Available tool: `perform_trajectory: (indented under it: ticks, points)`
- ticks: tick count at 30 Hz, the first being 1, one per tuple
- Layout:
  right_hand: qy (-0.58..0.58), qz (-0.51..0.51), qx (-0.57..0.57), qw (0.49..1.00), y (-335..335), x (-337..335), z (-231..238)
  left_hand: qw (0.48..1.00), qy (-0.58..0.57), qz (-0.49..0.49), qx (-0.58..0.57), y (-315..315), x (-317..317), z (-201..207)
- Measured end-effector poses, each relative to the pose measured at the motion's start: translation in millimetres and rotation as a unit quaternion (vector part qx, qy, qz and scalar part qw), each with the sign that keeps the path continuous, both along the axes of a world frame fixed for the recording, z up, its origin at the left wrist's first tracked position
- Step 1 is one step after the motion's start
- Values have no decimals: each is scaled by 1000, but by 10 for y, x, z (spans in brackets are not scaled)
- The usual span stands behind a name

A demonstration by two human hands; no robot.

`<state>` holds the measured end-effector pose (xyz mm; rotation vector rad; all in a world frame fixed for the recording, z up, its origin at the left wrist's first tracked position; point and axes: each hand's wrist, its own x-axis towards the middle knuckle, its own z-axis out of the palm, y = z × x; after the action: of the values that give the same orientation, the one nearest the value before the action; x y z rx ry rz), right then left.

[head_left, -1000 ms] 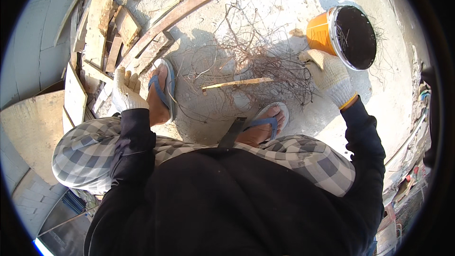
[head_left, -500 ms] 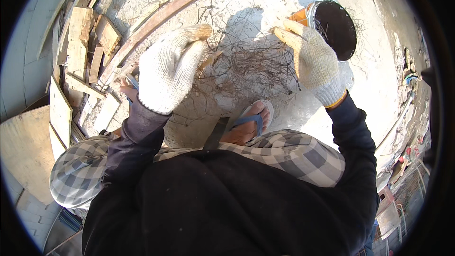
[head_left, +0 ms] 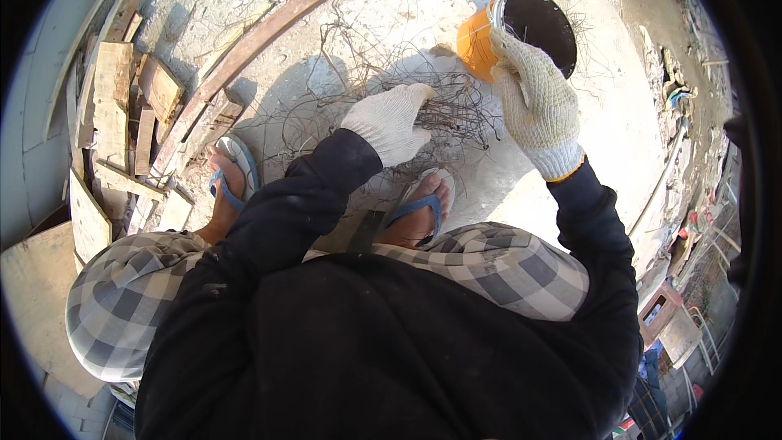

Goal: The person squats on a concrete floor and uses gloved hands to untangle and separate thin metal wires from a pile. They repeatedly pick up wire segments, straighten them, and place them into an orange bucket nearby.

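A tangled heap of thin, rusty wire (head_left: 456,110) lies on the dusty ground before me. My left hand (head_left: 389,125), in a white knitted glove, reaches over the heap's near left side with thumb and fingers apart. My right hand (head_left: 539,106), in a similar but more stained glove, is raised beside an orange bucket (head_left: 475,45) with a dark inside. Its thumb and fingertips are spread, and I see nothing between them. Some thin wires show in and around the bucket's mouth.
A long reddish-brown strip (head_left: 269,41) lies at the left, beside a pile of broken boards (head_left: 114,98). My sandalled feet (head_left: 423,210) flank the near ground. Rubble and scraps (head_left: 676,98) line the right edge, with a reddish crate (head_left: 660,310) lower down.
My left hand has moved right and down to the wire heap, its fingers parting. My right hand's fingers now stand in front of the bucket's side. The view has shifted somewhat.
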<state>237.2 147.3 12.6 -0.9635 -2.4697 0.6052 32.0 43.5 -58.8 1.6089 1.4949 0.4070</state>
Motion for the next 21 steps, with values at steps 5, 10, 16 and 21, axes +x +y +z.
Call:
perform_trajectory:
  ticks: [5,10,16,21]
  points:
    - [-94,84,-106,986,-165,-102,-58,999,24,22,-11,-52,-15,-32]
    - [-82,52,-94,991,-140,-137,-282,999,34,27,10,-60,-79,-33]
    - [63,-9,-97,993,-22,-103,29,997,-2,44,-57,132,-319,-59]
    - [172,-216,-250,928,230,107,133,913,-341,148,-167,280,-554,-78]
